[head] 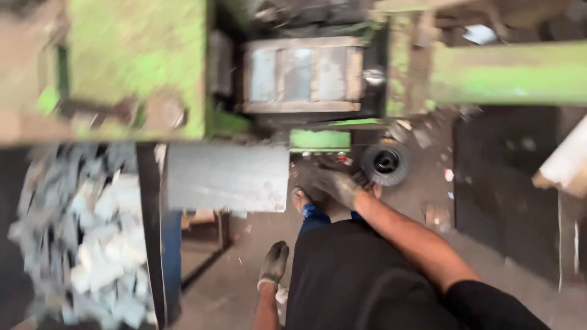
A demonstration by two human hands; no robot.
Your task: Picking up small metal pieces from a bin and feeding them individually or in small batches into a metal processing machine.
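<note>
Grey-gloved, your right hand (337,186) reaches forward at frame centre, fingers spread and gripping nothing, nearest the small black wheel (385,163) just up-right of it. Your left hand (274,263), lower centre, hangs loosely curled and empty, well apart.

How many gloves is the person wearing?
2. The left hand wears a dark glove and hangs low by the black clothing. The right hand, gloved too, reaches forward near the small black wheel. None seem hidden.
</note>
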